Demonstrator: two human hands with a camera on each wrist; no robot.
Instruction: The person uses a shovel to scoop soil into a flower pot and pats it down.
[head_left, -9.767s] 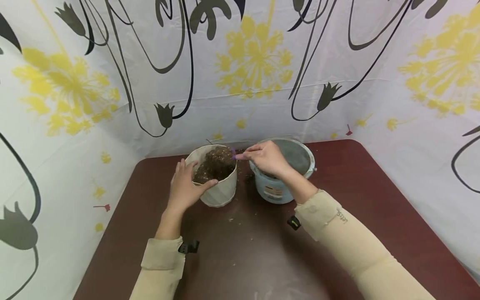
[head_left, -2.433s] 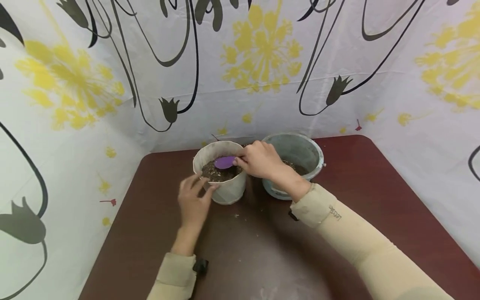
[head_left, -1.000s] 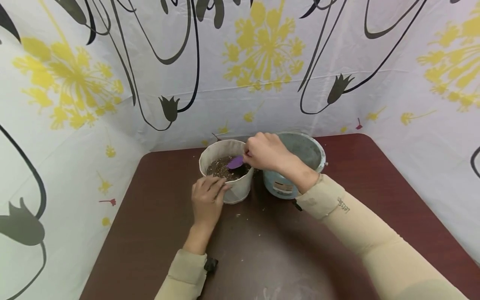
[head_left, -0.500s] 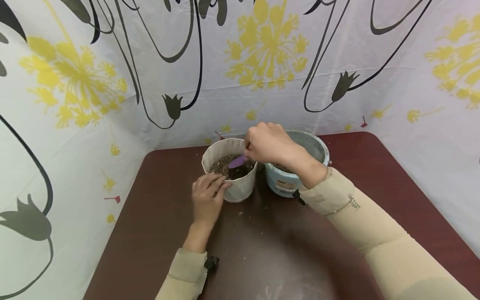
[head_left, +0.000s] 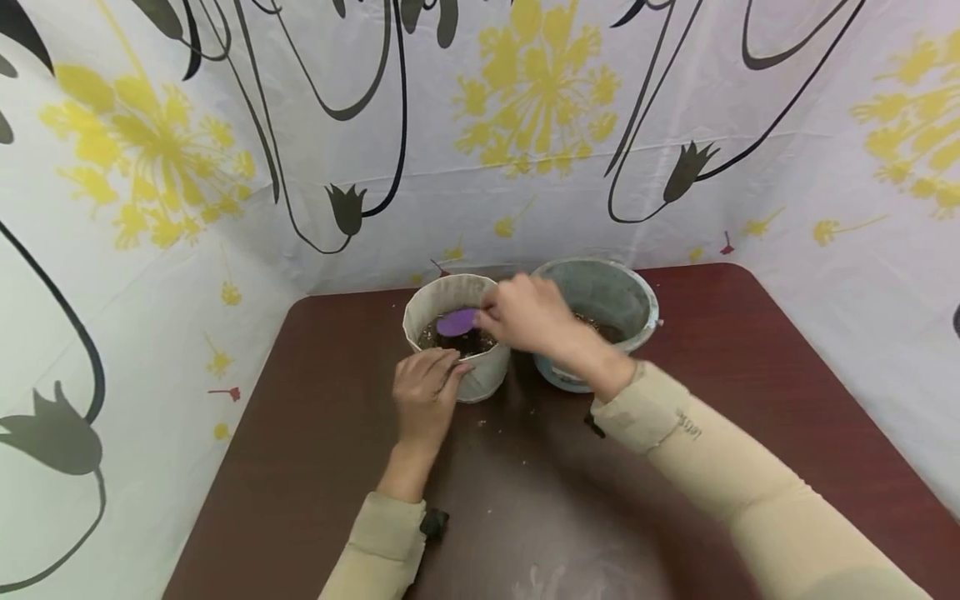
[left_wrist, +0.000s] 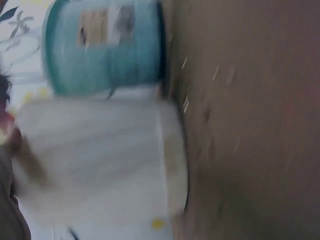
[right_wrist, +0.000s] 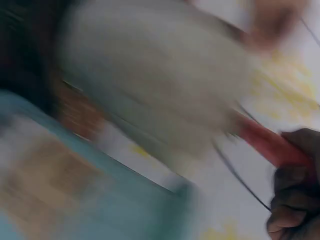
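My right hand (head_left: 527, 317) grips the handle of a small garden trowel whose purple blade (head_left: 456, 322) is over the soil (head_left: 471, 342) inside a white pot (head_left: 483, 379). In the right wrist view my curled fingers (right_wrist: 292, 207) wrap the trowel handle (right_wrist: 267, 141), which looks reddish there. The near left rim of the pot is pinched by my left hand (head_left: 423, 400), fingers and thumb meeting at the edge. The left wrist view has the pot (left_wrist: 100, 160) blurred and sideways. Part of the soil is hidden behind the blade.
A light blue bucket (head_left: 626, 342) with dark soil low inside stands just right of the pot. Soil crumbs (head_left: 482, 423) lie on the dark red-brown table (head_left: 330, 375). A white flower-printed sheet (head_left: 420, 150) hangs behind and at both sides.
The trowel was full of soil at the oldest frame. Within the last half second my right hand has dropped lower and moved left, bringing the blade leftward over the soil. My left hand stays at the rim.
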